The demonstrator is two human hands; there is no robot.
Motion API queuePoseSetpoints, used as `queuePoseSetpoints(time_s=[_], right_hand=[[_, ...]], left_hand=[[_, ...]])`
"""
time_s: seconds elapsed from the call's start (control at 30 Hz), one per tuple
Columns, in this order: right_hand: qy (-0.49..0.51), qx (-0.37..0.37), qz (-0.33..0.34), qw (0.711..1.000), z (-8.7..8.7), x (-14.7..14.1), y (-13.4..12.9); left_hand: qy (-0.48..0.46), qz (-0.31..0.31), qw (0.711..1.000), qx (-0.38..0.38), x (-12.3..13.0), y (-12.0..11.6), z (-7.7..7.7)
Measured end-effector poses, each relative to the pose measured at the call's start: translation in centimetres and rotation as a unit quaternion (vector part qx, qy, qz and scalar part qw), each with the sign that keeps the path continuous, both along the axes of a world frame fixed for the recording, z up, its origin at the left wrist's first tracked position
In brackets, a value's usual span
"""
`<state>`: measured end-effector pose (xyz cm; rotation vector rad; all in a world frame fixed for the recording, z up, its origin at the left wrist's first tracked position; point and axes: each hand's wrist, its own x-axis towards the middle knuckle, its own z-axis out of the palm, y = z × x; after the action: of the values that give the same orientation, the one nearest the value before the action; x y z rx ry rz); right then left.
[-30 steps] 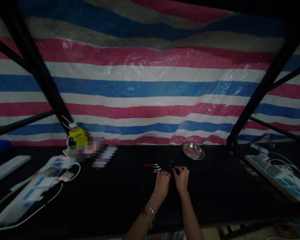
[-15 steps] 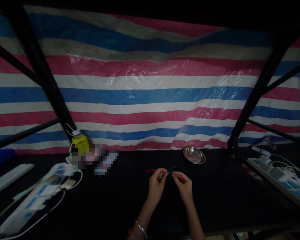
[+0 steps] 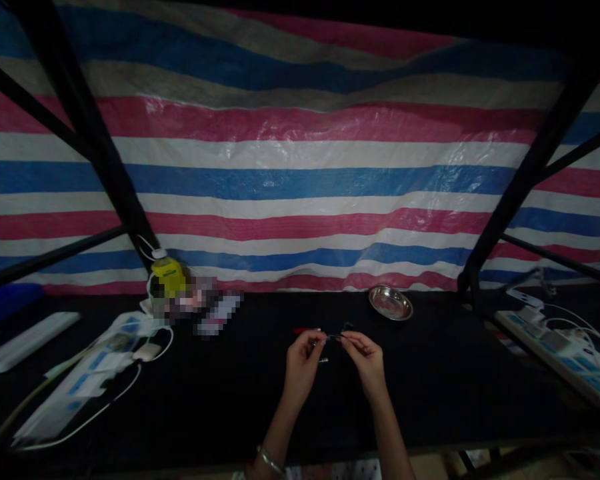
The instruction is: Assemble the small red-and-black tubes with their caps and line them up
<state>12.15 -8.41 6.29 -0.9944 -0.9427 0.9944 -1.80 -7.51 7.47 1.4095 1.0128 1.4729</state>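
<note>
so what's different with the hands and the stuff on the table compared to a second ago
The left hand has moved left, now covering much of the small silver-tipped items. Its fingertips and the right hand's now pinch a small thin piece between them; its exact form is too small to tell. The metal dish and yellow bottle stayed put.

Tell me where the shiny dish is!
In the head view, the dish is right of centre, at the back of the black table, beyond the right hand and near the striped sheet.
</note>
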Motion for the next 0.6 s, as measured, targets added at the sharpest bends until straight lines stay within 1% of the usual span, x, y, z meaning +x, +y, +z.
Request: queuePoseSetpoints(time_s=[0.17, 0.33, 0.6], right_hand=[[-0.001, -0.008, -0.009, 1.000, -0.3, -0.5, 0.0], [-0.003, -0.005, -0.014, 1.000, -0.6, -0.7, -0.1], [-0.009, -0.015, 0.018, 1.000, -0.4, -1.2, -0.2]], left_hand=[[0.018, 0.010, 1.000, -0.013, -0.3, -0.4, -0.4], [0.005, 0.015, 1.000, -0.016, -0.7, -0.3, -0.9], [0.016, 0.014, 1.000, -0.017, -0.7, -0.8, -0.7]])
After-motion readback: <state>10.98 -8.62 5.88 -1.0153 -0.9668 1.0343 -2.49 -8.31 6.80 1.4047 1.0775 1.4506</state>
